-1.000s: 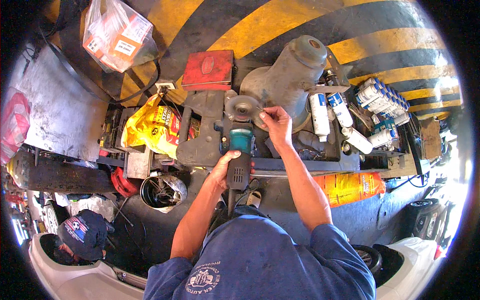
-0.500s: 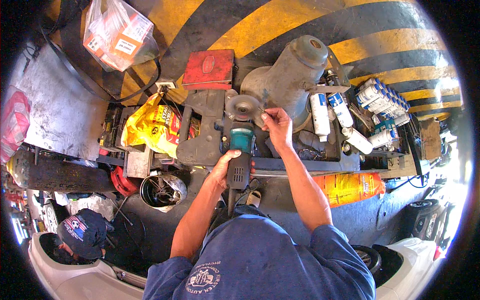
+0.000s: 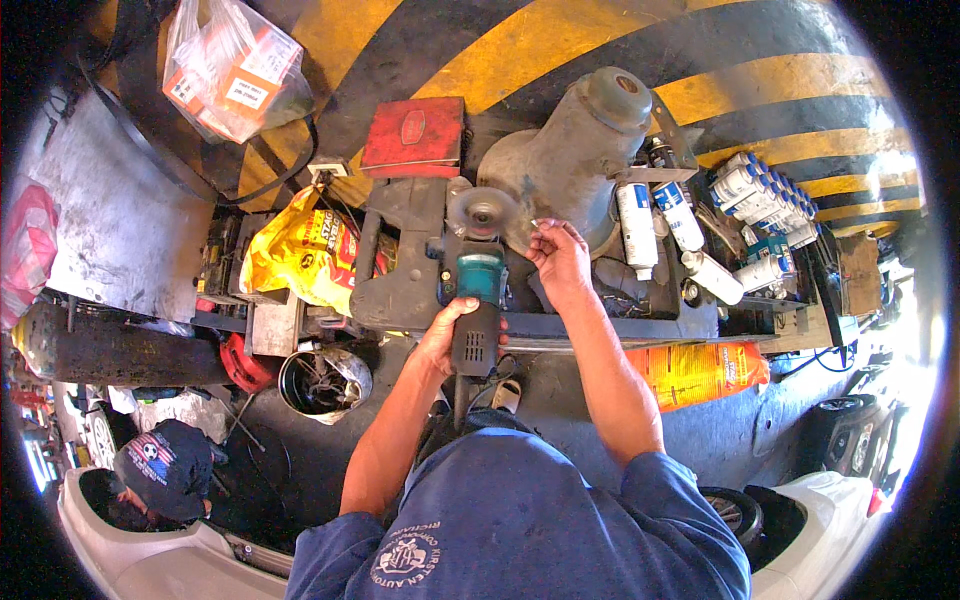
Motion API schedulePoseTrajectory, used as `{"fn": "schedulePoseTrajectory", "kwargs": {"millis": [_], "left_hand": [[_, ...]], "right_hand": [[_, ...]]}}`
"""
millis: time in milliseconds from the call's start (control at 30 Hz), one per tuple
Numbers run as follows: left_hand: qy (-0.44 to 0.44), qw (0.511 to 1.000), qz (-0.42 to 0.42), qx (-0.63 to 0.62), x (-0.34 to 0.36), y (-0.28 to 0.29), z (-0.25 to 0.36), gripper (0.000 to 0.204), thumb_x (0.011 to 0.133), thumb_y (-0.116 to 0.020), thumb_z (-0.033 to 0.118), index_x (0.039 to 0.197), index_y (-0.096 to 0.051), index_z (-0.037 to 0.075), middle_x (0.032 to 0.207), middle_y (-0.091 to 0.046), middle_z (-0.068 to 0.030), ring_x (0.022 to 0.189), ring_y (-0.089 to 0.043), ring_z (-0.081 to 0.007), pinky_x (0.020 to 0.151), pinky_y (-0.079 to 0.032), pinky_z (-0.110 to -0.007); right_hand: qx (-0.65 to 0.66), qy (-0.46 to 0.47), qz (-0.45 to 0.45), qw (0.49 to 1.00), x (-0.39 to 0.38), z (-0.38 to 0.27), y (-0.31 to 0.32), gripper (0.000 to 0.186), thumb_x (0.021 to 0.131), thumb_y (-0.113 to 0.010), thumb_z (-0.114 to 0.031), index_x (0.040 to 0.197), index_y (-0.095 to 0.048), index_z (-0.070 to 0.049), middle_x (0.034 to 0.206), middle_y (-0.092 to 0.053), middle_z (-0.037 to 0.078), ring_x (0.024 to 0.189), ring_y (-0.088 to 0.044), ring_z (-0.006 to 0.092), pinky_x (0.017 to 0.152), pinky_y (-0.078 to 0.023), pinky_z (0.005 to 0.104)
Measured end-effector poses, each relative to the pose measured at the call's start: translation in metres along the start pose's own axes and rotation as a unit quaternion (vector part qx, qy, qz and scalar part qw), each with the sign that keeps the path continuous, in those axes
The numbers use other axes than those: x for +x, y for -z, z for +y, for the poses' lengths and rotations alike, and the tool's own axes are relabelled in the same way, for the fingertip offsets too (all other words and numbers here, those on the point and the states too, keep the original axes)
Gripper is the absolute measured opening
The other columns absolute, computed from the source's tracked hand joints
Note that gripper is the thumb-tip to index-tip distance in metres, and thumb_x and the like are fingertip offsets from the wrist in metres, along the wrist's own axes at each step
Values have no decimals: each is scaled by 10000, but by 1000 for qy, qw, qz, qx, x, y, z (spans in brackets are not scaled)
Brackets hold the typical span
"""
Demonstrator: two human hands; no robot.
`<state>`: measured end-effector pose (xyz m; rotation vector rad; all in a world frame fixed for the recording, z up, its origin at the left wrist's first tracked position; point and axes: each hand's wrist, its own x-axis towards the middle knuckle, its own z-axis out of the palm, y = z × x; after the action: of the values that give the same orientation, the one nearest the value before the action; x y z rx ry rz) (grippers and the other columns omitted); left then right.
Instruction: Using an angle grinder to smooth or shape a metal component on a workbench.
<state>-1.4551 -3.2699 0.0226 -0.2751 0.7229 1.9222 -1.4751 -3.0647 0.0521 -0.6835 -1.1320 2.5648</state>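
My left hand wraps round the body of a teal-and-black angle grinder, whose round disc points away from me and looks hazy. My right hand is raised just right of the disc, its thumb and fingers pinched on a small thin piece at the fingertips, too small to name. Behind them is a large grey bell-shaped metal part. A dark grey bench top lies under the grinder.
A red case, yellow bag, white spray cans, bucket, orange sack and plastic-wrapped boxes surround me. A co-worker crouches lower left beside a pale car body.
My right hand has shifted a little to the right, away from the disc's edge. My left hand and the grinder have barely moved.
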Motion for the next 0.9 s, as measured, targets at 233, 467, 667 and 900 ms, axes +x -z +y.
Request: {"fn": "schedulePoseTrajectory", "kwargs": {"millis": [233, 467, 667, 900], "left_hand": [[2, 1000, -18, 3, 1, 1, 0, 543, 737, -612, 392, 1097, -491, 4, 892, -607, -152, 745, -624, -265, 655, -547, -415], [9, 1000, -4, 8, 0, -1, 0, 533, 728, -623, 388, 1088, -505, 14, 895, -614, -154, 731, -627, -266, 643, -543, -419], [16, 1000, 2, 6, 1, 1, 0, 548, 721, -631, 388, 1100, -508, 12, 890, -615, -151, 735, -630, -265, 653, -545, -424], [9, 1000, 7, 5, 1, 2, 0, 557, 726, -625, 391, 1119, -503, 15, 897, -614, -152, 736, -630, -266, 654, -544, -425]], "right_hand": [[-2, 35, -20, 999, 4, 1, -4, 89, 821, -610, -74, 899, -589, -36, 741, -593, 54, 623, -565, 138, 565, -508, 291], [-182, 132, -33, 974, 4, 10, -9, 162, 837, -637, -125, 929, -580, -5, 768, -591, 45, 635, -564, 111, 547, -511, 249], [-275, 172, -43, 945, 6, 13, -12, 150, 831, -641, -109, 903, -589, 11, 728, -595, 45, 589, -558, 97, 524, -504, 246], [-314, 183, -31, 931, 11, 15, -12, 125, 824, -642, -87, 891, -598, 9, 696, -596, 36, 567, -548, 87, 523, -496, 239]]}}
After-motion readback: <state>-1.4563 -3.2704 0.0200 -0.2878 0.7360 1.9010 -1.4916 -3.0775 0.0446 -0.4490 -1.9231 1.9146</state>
